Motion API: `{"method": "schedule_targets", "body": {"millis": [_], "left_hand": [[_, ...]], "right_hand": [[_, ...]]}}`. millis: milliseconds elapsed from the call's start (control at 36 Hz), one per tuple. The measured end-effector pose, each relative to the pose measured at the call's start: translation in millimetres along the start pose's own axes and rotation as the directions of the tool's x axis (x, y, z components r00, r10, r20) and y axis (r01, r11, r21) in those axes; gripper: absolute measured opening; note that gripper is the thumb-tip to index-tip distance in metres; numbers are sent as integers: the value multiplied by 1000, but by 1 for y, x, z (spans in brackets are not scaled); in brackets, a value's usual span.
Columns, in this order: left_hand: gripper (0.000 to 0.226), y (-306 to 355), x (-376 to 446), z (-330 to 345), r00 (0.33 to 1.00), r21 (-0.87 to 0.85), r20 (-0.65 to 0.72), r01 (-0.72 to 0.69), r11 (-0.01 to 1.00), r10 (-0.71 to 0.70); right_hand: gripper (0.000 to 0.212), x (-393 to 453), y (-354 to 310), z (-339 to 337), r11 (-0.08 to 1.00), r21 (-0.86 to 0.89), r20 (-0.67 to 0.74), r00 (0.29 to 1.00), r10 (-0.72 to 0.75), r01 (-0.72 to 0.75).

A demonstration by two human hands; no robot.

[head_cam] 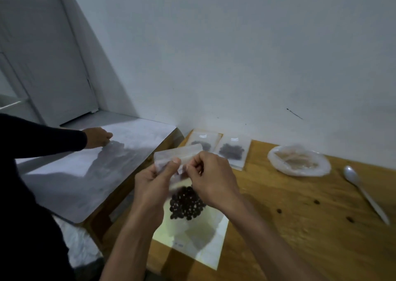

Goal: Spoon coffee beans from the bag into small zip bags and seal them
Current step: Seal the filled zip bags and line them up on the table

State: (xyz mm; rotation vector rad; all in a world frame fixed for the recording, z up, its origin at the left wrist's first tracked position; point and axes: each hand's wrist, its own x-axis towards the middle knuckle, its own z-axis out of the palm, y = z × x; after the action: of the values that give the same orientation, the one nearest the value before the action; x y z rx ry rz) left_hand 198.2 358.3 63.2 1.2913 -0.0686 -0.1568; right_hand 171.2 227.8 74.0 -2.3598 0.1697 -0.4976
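Step in hand: sealing — judged from both hands at the zip strip of a filled small zip bag (188, 197)
Left hand (154, 186): thumb and fingers pinch the bag's top edge at its left part
Right hand (212, 180): fingers curled, pinching the same edge just beside the left thumb
Bag position: held upright above the wooden table (300, 227), coffee beans (186, 203) pooled low inside
Filled bags (218, 150): two lie flat near the wall
Spoon (364, 190): idle on the table, right side
Supply bag (299, 160): near the spoon — contents unclear
Next move: slide the pinch along the strip; whether it is closed already cannot be told
Another person's hand (98, 137): resting on the grey table, left
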Motion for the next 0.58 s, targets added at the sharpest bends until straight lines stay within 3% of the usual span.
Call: {"method": "schedule_targets", "body": {"millis": [167,250,306,417,500,583], "left_hand": [[19,-6,2,5,998,83,38,-43,996,40],[19,-6,6,10,998,83,44,-44,996,40],[19,-6,12,13,998,86,53,-40,996,36],[23,-7,26,21,995,109,93,-43,993,33],[25,-7,32,32,986,135,166,-57,989,35],[26,-8,38,42,975,143,221,-52,988,19]], "right_hand": [[17,-3,10,-5,998,51,-61,997,47,-44],[35,-7,16,-10,984,143,-121,985,124,-106],[48,-7,22,-17,949,256,-66,975,210,-187],[30,-2,32,-25,816,492,130,953,274,-301],[37,7,38,-24,752,579,112,944,310,-315],[30,18,45,-23,727,606,59,930,362,-322]]}}
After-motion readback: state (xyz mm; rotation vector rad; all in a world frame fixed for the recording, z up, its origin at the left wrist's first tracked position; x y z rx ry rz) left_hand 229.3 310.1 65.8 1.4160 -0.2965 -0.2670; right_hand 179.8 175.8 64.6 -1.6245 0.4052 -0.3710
